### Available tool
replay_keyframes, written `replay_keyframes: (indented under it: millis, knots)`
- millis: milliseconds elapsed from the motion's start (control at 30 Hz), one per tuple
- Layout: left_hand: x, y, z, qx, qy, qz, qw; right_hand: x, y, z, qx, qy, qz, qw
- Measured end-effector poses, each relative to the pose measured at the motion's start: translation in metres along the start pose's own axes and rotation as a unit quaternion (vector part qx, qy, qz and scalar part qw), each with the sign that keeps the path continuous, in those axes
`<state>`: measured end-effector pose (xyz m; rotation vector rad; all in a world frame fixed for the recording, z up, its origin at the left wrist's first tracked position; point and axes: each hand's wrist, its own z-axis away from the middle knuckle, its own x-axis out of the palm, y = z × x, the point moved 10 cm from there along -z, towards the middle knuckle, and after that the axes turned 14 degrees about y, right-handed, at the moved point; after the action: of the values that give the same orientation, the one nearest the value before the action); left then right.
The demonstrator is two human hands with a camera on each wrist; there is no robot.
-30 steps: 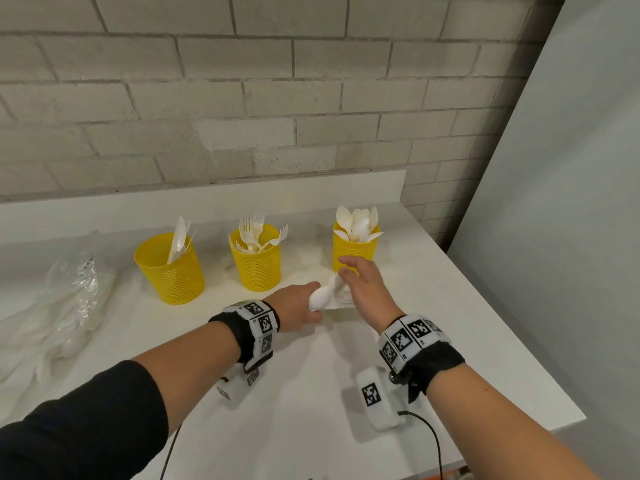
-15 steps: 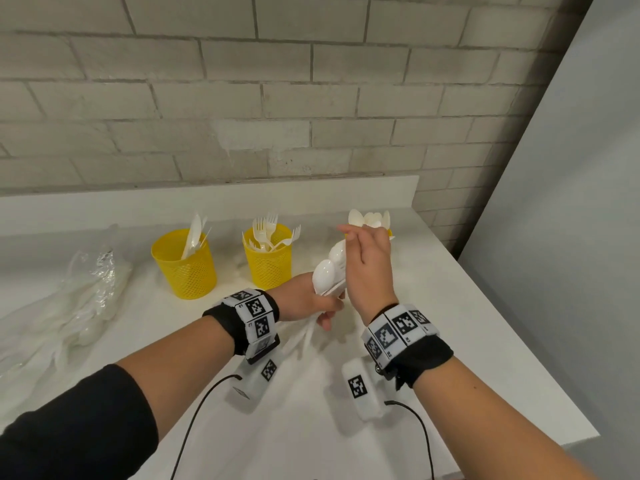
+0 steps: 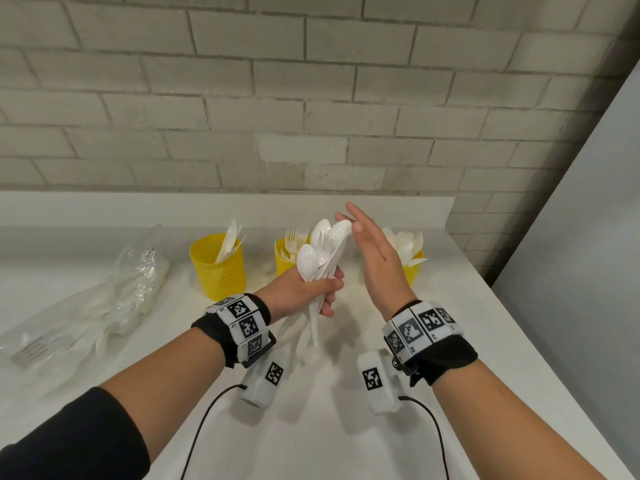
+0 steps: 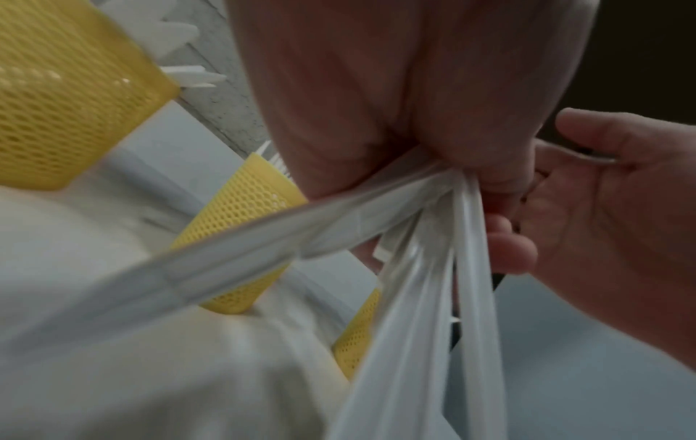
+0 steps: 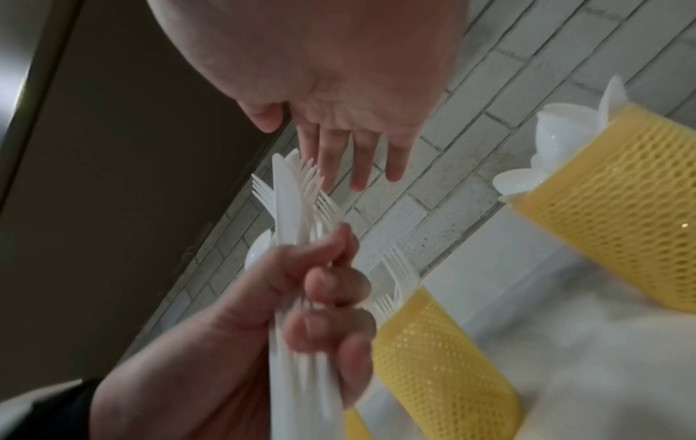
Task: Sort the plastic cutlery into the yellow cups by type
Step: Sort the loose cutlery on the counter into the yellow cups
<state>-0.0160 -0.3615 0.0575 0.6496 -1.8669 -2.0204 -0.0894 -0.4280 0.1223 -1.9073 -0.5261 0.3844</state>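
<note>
My left hand [image 3: 304, 289] grips a mixed bundle of white plastic cutlery [image 3: 322, 244] by the handles and holds it upright above the table. Spoons, forks and a knife [image 5: 290, 196] fan out at its top. My right hand [image 3: 367, 244] is flat with straight fingers, right beside the spoon bowls, holding nothing. Behind stand three yellow mesh cups: the left cup [image 3: 217, 268] with knives, the middle cup [image 3: 282, 263] with forks, partly hidden by the bundle, and the right cup [image 3: 414, 270] with spoons. The handles [image 4: 414, 268] splay out below my fist.
A clear plastic bag [image 3: 114, 299] with more white cutlery lies at the left of the white table [image 3: 346, 427]. The table's right edge [image 3: 540, 358] runs close to my right arm. A brick wall stands behind the cups.
My left hand has lifted the bundle off the table and higher. My right hand, which was pinching the spoon tops, has let go and opened flat beside them.
</note>
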Motion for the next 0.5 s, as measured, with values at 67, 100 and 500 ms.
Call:
replay_keyframes:
  millis: [67, 100, 500]
  knots:
    - [-0.009, 0.004, 0.001, 0.008, 0.02, 0.022, 1.0, 0.005, 0.002, 0.002, -0.01, 0.04, 0.029, 0.999]
    - [-0.014, 0.006, 0.001, 0.015, 0.03, 0.02, 0.999, 0.004, 0.002, 0.003, -0.023, 0.076, 0.069, 0.994]
    - [-0.057, 0.006, -0.006, 0.034, 0.09, 0.053, 0.994, 0.035, 0.007, -0.011, 0.076, 0.057, -0.053, 0.994]
